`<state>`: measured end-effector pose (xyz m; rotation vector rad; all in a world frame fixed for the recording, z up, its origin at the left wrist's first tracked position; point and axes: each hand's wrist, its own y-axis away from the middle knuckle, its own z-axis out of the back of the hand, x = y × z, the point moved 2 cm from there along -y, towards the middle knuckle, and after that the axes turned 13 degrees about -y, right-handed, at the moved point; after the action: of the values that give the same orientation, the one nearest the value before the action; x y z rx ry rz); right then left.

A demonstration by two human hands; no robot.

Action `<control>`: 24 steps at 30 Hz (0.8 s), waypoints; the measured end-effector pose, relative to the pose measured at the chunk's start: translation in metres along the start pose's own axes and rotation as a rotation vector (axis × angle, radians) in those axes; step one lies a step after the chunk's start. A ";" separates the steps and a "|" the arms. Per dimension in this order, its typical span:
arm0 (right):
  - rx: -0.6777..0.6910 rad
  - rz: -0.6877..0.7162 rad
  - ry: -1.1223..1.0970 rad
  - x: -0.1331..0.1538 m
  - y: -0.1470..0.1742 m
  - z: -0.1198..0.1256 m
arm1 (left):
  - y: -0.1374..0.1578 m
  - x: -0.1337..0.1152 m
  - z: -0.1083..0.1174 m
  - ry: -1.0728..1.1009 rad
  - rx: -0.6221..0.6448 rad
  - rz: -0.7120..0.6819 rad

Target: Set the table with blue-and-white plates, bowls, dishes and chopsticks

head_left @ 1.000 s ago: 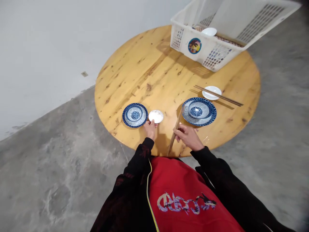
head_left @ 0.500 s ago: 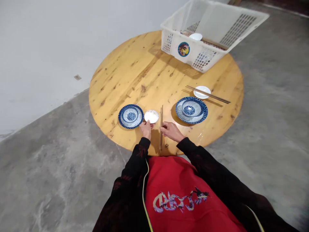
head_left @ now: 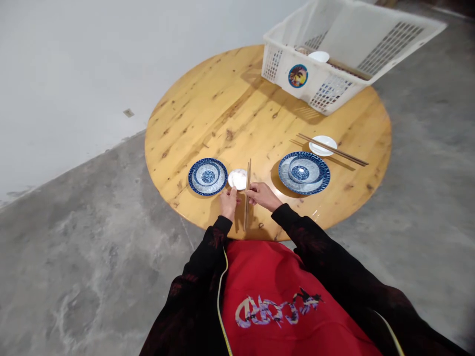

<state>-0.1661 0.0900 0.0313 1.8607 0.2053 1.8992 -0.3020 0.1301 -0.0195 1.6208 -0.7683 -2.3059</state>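
On the table's near side, my right hand [head_left: 264, 195] pinches a pair of brown chopsticks [head_left: 248, 198] that point away from me. Their far part crosses the right edge of a small white saucer [head_left: 236, 179]. My left hand [head_left: 229, 201] is closed at the saucer's near rim, thumb on the edge, the other fingers curled and partly hidden. Left of the saucer stands a blue-patterned plate with a matching bowl [head_left: 208, 176] on it. Another blue-patterned plate [head_left: 322, 182] with a bowl [head_left: 300, 173] sits to the right of my right hand.
Behind the right plate, a second pair of chopsticks [head_left: 345, 155] lies across another white saucer [head_left: 319, 149]. A white plastic basket [head_left: 274, 62] holding a white dish [head_left: 319, 56] and other items stands at the back right of the round wooden table [head_left: 193, 113]. A wall rises behind.
My right hand has shifted the chopsticks left, so they now overlap the saucer's right edge. My left hand stays at the saucer's near rim. The view has turned slightly left.
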 end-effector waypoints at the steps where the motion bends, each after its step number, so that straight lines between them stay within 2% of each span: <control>1: 0.001 -0.021 -0.058 0.002 -0.001 0.000 | 0.009 0.001 0.004 -0.030 0.068 -0.004; 5: 0.012 -0.092 -0.255 0.006 -0.005 -0.002 | 0.044 0.007 0.012 -0.019 0.442 -0.038; 7: 0.022 -0.115 -0.305 0.006 -0.004 -0.003 | 0.054 0.008 0.012 0.026 0.502 -0.047; 12: 0.068 -0.151 -0.361 0.004 -0.001 -0.005 | 0.057 0.005 0.010 0.018 0.452 -0.073; 17: 0.101 -0.176 -0.361 0.002 0.000 -0.004 | 0.054 0.004 0.011 -0.009 0.461 -0.104; 21: 0.054 -0.168 -0.348 0.001 -0.005 -0.007 | 0.049 0.003 0.009 -0.019 0.431 -0.117; 24: -0.012 -0.140 -0.252 0.000 -0.011 -0.010 | 0.043 -0.002 0.005 -0.042 0.390 -0.127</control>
<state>-0.1737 0.1018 0.0258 2.0003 0.2336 1.5549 -0.3113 0.0964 0.0066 1.8266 -1.2211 -2.3940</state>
